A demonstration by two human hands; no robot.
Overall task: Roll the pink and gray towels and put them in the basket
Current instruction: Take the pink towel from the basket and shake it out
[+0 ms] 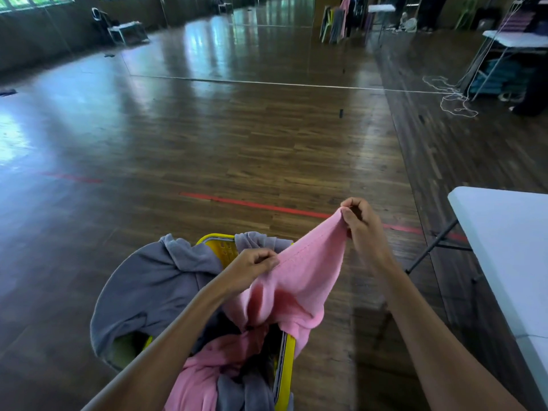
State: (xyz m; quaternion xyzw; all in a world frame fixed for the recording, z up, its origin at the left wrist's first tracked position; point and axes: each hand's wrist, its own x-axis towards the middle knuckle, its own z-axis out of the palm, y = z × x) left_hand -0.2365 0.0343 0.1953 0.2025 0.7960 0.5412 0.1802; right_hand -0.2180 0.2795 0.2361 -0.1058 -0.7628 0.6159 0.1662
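Observation:
A pink towel is stretched above a yellow basket on the floor. My left hand pinches its top edge near the middle. My right hand grips a corner of the same towel, higher and to the right. The towel's lower part hangs into the basket. A gray towel drapes over the basket's left rim and far side. More pink cloth and gray cloth lie bunched inside the basket at the bottom of the view.
A white folding table stands to my right, its dark legs reaching toward the basket. Wooden floor with a red tape line stretches ahead. Far right, another table, stacked cloth and a loose white cord on the floor.

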